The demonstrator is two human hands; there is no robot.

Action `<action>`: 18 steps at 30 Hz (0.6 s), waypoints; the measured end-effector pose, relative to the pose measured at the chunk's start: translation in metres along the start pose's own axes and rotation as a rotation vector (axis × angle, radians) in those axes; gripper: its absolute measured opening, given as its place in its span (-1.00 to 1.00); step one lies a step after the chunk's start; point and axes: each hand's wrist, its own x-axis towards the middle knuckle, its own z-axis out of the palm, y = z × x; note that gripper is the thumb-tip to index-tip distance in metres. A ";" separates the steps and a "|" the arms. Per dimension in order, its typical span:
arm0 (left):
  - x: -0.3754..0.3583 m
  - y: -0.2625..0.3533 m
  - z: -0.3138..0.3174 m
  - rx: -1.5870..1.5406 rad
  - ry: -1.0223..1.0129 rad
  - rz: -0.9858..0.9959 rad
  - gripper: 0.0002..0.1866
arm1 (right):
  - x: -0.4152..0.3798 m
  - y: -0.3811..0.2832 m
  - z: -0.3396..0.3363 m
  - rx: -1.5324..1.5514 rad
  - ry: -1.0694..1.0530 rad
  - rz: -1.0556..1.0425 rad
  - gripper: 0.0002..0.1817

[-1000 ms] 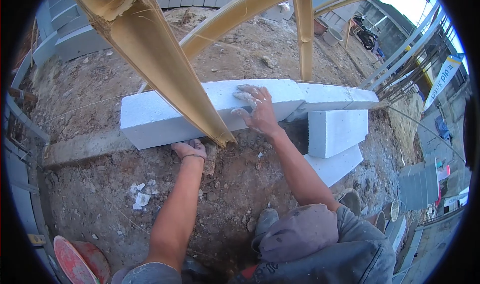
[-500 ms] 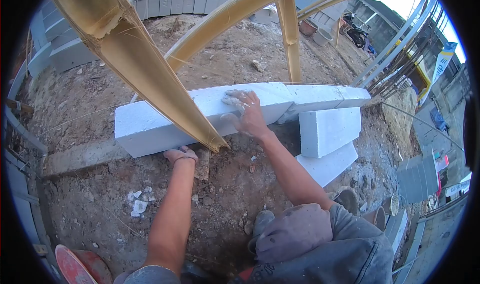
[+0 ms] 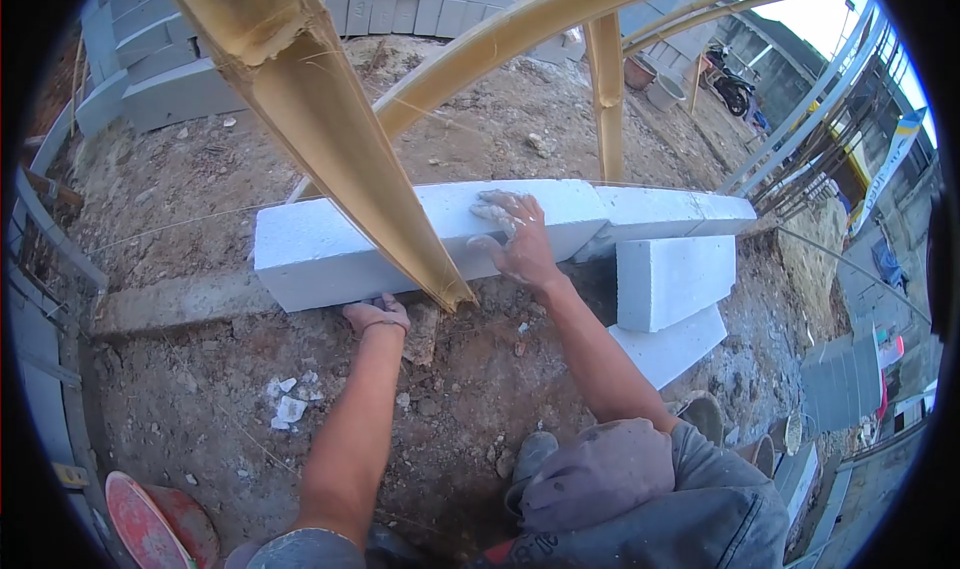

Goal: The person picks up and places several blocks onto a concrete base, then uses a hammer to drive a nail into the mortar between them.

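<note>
Soft daylight, sharp focus, fisheye-warped dark edges

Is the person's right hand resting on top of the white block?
Yes, the right hand lies flat on the top of the white block, while the left hand is down at its bottom edge.

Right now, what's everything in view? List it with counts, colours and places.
block under the hands: 1, white, on the concrete footing
other white blocks: 3, right, one in line, two lower down
concrete footing: 1, grey, left
bamboo poles: several, yellow, overhead
grey block stack: far left
bucket: 1, red, bottom left
motorbike: 1, far right
left hand: at block's lower edge
right hand: flat on the block
</note>
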 end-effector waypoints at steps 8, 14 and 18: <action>0.000 -0.008 0.003 -0.024 -0.031 -0.066 -0.62 | 0.003 0.000 -0.004 0.002 0.022 -0.059 -0.48; 0.017 -0.014 -0.009 -0.102 -0.100 -0.064 -0.40 | 0.003 0.000 0.001 0.009 0.062 -0.120 -0.49; 0.012 -0.019 -0.018 -0.156 -0.254 0.018 -0.04 | 0.004 0.001 0.000 -0.004 0.070 -0.132 -0.50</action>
